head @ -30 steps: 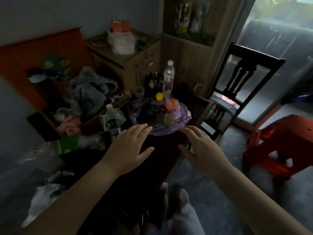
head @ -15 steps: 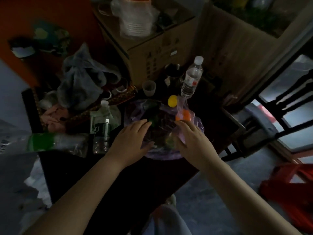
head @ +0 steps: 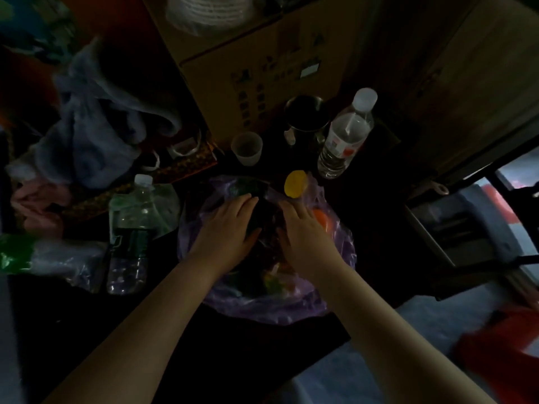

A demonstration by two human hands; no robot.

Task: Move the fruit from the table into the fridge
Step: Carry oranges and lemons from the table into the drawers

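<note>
Purple plastic bag [head: 262, 310] on the dark table [head: 145, 330] holds the fruit [head: 295, 184], mostly lost in shadow but for a yellow piece at its far rim; left hand [head: 230, 225] and right hand [head: 306, 237] lie flat on the bag, fingers straight and close together; behind the bag, the bottle [head: 345, 135] label and box [head: 262, 68] print are unreadable.

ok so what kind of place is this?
Probably a lived-in room at home, dimly lit: a dark table crowded with a purple bag of fruit and a water bottle, a cardboard box behind, and crumpled cloth heaped alongside.
</note>
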